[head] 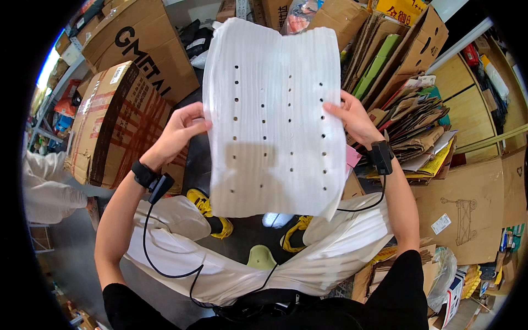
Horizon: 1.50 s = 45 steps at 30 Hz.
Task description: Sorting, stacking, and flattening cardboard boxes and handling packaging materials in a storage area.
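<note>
A white foam packing sheet [276, 123] is spread out in front of me, with rows of small dark holes running down it. My left hand [189, 120] pinches its left edge between thumb and fingers. On the opposite edge, my right hand [352, 115] grips with the thumb on the near face; the fingers behind are mostly hidden. The sheet's top edge is uneven, and its lower right corner bends. A shadow falls across the lower half.
At left stand a taped cardboard box [123, 128] and a large carton [140, 45]. Flattened cardboard [416, 123] is stacked upright at right, beside a big carton [462, 206]. Another person's leg [53, 185] shows at far left. Cables [145, 239] hang from my wrist devices.
</note>
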Motion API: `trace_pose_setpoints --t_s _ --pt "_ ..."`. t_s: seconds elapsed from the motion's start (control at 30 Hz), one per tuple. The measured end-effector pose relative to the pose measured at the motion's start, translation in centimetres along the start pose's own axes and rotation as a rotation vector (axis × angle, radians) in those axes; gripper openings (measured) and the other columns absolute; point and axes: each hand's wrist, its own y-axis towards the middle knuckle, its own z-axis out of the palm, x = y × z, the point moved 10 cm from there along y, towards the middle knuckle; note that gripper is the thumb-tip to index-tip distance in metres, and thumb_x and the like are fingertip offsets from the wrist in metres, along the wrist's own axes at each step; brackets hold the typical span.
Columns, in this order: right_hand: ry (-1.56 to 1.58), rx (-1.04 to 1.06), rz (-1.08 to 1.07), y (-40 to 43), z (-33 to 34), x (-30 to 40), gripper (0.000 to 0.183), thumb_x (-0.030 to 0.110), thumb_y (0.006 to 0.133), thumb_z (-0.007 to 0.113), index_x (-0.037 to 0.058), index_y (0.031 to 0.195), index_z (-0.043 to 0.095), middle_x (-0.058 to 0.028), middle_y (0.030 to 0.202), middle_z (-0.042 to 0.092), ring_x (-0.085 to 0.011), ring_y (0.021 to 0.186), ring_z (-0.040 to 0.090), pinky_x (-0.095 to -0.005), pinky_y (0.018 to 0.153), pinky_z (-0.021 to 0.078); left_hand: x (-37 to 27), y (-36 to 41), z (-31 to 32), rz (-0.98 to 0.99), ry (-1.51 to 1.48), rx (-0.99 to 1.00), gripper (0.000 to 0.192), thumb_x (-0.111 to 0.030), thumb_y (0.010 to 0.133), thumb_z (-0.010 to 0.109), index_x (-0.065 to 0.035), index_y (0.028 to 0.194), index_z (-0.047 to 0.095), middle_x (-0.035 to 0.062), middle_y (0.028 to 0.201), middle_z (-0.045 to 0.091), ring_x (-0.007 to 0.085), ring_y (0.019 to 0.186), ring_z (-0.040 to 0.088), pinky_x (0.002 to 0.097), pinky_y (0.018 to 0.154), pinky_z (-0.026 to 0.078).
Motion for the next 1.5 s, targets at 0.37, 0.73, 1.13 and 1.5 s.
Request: trace_pose_setpoints --t_s 0.37,0.73,1.13,1.5 --pt "-0.14 0.139 0.045 -0.6 2.1 0.1 0.047 0.01 0.087 0.077 -0.0026 0.128 0.058 -0.0074 0.117 0.069 -0.0119 0.102 0.066 -0.0302 0.094 0.0519 5.5 -0.2 3.1 -0.351 -0.16 0.05 0.049 -0.019 0.09 0.076 -0.0028 0.131 0.054 0.0022 0.107 0.069 0.0115 0.101 0.066 0.0297 0.093 0.054" --pt "0.129 0.297 -0.022 -3.8 7.1 4.9 0.049 0.006 0.088 0.072 -0.001 0.134 0.055 -0.0081 0.123 0.067 -0.0142 0.108 0.065 -0.0306 0.096 0.0498 4.0 0.9 7.6 -0.1 -0.338 0.233 0.048 -0.002 0.089 0.073 -0.007 0.133 0.056 0.0035 0.132 0.057 0.0157 0.129 0.05 0.0316 0.107 0.042" --pt "0.204 -0.038 -0.086 -0.5 0.2 2.9 0.038 0.009 0.095 0.067 0.0022 0.13 0.057 -0.0031 0.108 0.067 -0.0102 0.089 0.063 -0.0291 0.083 0.0532 2.8 -0.4 8.1 0.042 -0.142 -0.099 0.058 -0.01 0.088 0.077 -0.0003 0.139 0.05 0.0142 0.128 0.063 0.0204 0.117 0.061 0.0368 0.098 0.052" --pt "-0.085 -0.079 0.01 -1.2 -2.6 1.1 0.031 0.014 0.09 0.076 -0.0024 0.114 0.068 -0.0066 0.102 0.072 -0.0122 0.089 0.067 -0.029 0.082 0.0544 -1.2 1.1 -2.7 0.111 0.077 -0.183 0.036 -0.015 0.104 0.054 0.0008 0.136 0.053 0.008 0.119 0.067 0.0124 0.101 0.065 0.0295 0.089 0.055"
